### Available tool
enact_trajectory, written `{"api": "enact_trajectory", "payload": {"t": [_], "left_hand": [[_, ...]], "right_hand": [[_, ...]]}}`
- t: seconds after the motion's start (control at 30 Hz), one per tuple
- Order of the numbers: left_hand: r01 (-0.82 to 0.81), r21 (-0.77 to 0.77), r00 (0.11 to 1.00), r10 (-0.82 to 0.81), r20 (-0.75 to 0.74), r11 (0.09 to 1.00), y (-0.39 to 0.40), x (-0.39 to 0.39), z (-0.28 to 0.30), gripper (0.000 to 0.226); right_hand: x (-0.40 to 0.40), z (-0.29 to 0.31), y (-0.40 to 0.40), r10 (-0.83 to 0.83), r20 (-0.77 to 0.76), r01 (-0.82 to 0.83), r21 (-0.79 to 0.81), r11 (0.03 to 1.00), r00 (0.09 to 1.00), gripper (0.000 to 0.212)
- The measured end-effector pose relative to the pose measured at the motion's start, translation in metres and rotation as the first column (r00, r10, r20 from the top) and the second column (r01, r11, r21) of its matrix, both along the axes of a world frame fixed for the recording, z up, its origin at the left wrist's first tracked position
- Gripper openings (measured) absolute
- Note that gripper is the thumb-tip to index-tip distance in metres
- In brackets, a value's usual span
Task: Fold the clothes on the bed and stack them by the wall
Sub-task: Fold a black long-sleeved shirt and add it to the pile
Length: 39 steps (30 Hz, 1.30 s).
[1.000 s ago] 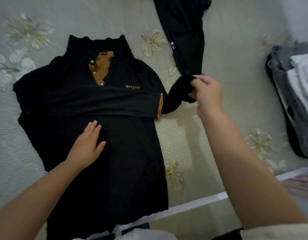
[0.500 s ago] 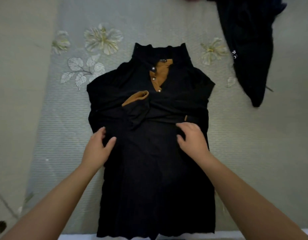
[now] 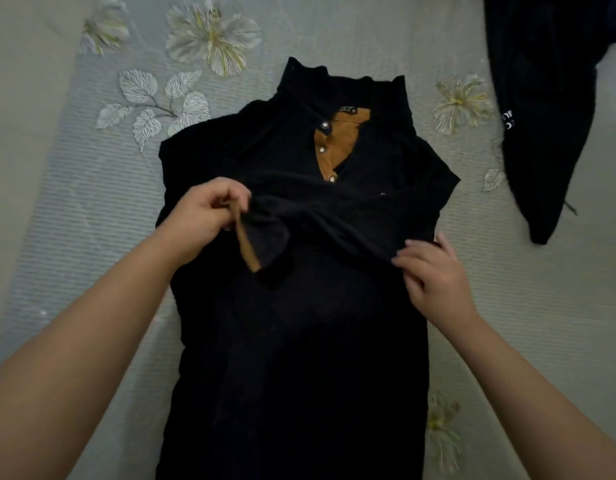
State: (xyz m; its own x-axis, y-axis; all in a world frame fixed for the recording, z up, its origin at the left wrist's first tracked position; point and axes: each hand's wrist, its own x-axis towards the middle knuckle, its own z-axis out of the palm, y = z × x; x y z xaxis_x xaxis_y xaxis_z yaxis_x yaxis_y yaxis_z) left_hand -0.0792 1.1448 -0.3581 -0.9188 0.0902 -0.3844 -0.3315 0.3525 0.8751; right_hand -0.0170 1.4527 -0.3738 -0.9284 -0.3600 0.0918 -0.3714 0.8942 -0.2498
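A black long-sleeved shirt (image 3: 299,341) with a tan placket and small buttons lies face up on the bed, collar away from me. Both sleeves are folded across its chest. My left hand (image 3: 202,213) pinches the tan-lined cuff (image 3: 247,244) of the upper sleeve and lifts it slightly off the shirt. My right hand (image 3: 434,275) grips the same sleeve's fold at the shirt's right edge, fingers curled on the fabric.
A second black garment (image 3: 549,109) with small white lettering lies at the upper right of the bed. The grey bedspread (image 3: 91,237) with pale flower prints surrounds the shirt. A plain beige strip runs down the far left.
The right sleeve was carried across the chest. Both hands left the shirt's body; the left now pinches the cuff and the right holds the sleeve at the shirt's right edge. The view shifted left.
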Motion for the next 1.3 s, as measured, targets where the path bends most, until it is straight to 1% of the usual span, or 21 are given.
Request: {"api": "enact_trajectory", "payload": {"t": [0.07, 0.1, 0.13, 0.17, 0.2, 0.23, 0.27, 0.33, 0.37, 0.43, 0.5, 0.57, 0.73, 0.83, 0.97, 1.07, 1.13, 1.2, 1.23, 1.27, 1.3], "left_hand": [[0.159, -0.009, 0.986, -0.158, 0.056, 0.987, -0.028, 0.013, 0.009, 0.057], [0.195, -0.072, 0.976, -0.187, 0.111, 0.978, -0.04, 0.02, 0.008, 0.058], [0.221, -0.177, 0.969, -0.194, 0.154, 0.959, -0.049, 0.027, 0.006, 0.057], [0.243, -0.295, 0.96, -0.186, 0.208, 0.924, -0.056, 0.034, 0.002, 0.054], [0.267, -0.397, 0.951, -0.174, 0.256, 0.878, -0.06, 0.041, -0.003, 0.046], [0.266, -0.473, 0.95, -0.144, 0.278, 0.84, -0.062, 0.046, -0.01, 0.035], [0.234, -0.527, 0.957, -0.099, 0.272, 0.817, -0.061, 0.051, -0.016, 0.023], [0.116, -0.594, 0.97, 0.038, 0.239, 0.796, -0.056, 0.057, -0.024, 0.006], [0.077, -0.625, 0.966, 0.096, 0.238, 0.777, -0.053, 0.059, -0.027, 0.019], [0.087, -0.668, 0.962, 0.113, 0.25, 0.739, -0.05, 0.06, -0.03, 0.033], [0.118, -0.677, 0.976, 0.04, 0.214, 0.727, -0.053, 0.058, -0.029, 0.026], [0.095, -0.678, 0.987, 0.021, 0.16, 0.729, -0.059, 0.053, -0.021, 0.021], [0.062, -0.665, 0.996, -0.003, 0.09, 0.744, -0.065, 0.021, -0.002, 0.023], [0.069, -0.759, 0.996, -0.085, 0.019, 0.648, -0.053, -0.011, -0.006, 0.026], [0.039, -0.893, 0.989, -0.144, -0.029, 0.449, -0.029, -0.053, -0.02, 0.026], [-0.041, -0.905, 0.991, -0.097, -0.09, 0.423, -0.02, -0.06, -0.033, 0.034], [-0.086, -0.884, 0.976, -0.137, -0.167, 0.459, -0.015, -0.046, -0.037, 0.042], [-0.063, -0.857, 0.914, -0.315, -0.255, 0.511, -0.006, -0.015, -0.041, 0.045], [-0.011, -0.861, 0.866, -0.426, -0.263, 0.509, -0.002, 0.004, -0.044, 0.046], [0.069, -0.872, 0.835, -0.506, -0.215, 0.485, -0.002, 0.023, -0.048, 0.049], [0.178, -0.871, 0.845, -0.525, -0.103, 0.458, -0.004, 0.038, -0.051, 0.053]], "right_hand": [[0.023, -0.003, 0.008, 0.099, 0.122, -0.109, 0.075, 0.991, 0.988, 0.019], [0.032, -0.003, 0.011, 0.115, 0.171, -0.135, 0.112, 0.984, 0.979, 0.018], [0.037, -0.005, 0.012, 0.118, 0.169, -0.138, 0.115, 0.984, 0.979, 0.007], [0.036, -0.007, 0.011, 0.069, 0.172, -0.084, 0.081, 0.993, 0.983, 0.022], [0.033, -0.008, 0.008, 0.015, 0.158, -0.02, 0.027, 0.999, 0.987, 0.04], [0.024, -0.007, 0.002, -0.044, 0.13, 0.049, -0.035, 0.998, 0.991, 0.046], [0.013, -0.009, -0.005, -0.079, 0.072, 0.084, -0.078, 0.993, 0.994, 0.041], [-0.01, -0.013, -0.022, -0.143, 0.076, 0.147, -0.053, 0.988, 0.987, 0.031], [-0.025, -0.015, -0.029, -0.185, 0.14, 0.188, -0.006, 0.982, 0.973, 0.033], [-0.054, -0.019, -0.037, -0.288, 0.275, 0.266, 0.115, 0.957, 0.917, 0.044], [-0.078, -0.022, -0.035, -0.363, 0.354, 0.293, 0.236, 0.927, 0.862, 0.046], [-0.092, -0.02, -0.026, -0.4, 0.376, 0.284, 0.326, 0.902, 0.836, 0.037], [-0.111, 0.0, 0.005, -0.347, 0.329, 0.244, 0.318, 0.916, 0.878, 0.029], [-0.126, 0.004, 0.024, -0.423, 0.275, 0.326, 0.337, 0.883, 0.863, 0.031], [-0.13, -0.006, 0.028, -0.545, 0.198, 0.432, 0.418, 0.799, 0.815, 0.033], [-0.12, -0.013, 0.016, -0.627, 0.149, 0.568, 0.302, 0.765, 0.765, 0.037], [-0.103, -0.015, 0.003, -0.563, 0.124, 0.534, 0.205, 0.82, 0.817, 0.042], [-0.075, -0.02, -0.012, -0.374, 0.077, 0.362, 0.135, 0.922, 0.924, 0.04], [-0.059, -0.024, -0.017, -0.282, 0.069, 0.27, 0.145, 0.952, 0.957, 0.039], [-0.044, -0.028, -0.017, -0.234, 0.103, 0.214, 0.175, 0.961, 0.967, 0.042], [-0.03, -0.032, -0.014, -0.251, 0.196, 0.209, 0.209, 0.955, 0.948, 0.046]]}}
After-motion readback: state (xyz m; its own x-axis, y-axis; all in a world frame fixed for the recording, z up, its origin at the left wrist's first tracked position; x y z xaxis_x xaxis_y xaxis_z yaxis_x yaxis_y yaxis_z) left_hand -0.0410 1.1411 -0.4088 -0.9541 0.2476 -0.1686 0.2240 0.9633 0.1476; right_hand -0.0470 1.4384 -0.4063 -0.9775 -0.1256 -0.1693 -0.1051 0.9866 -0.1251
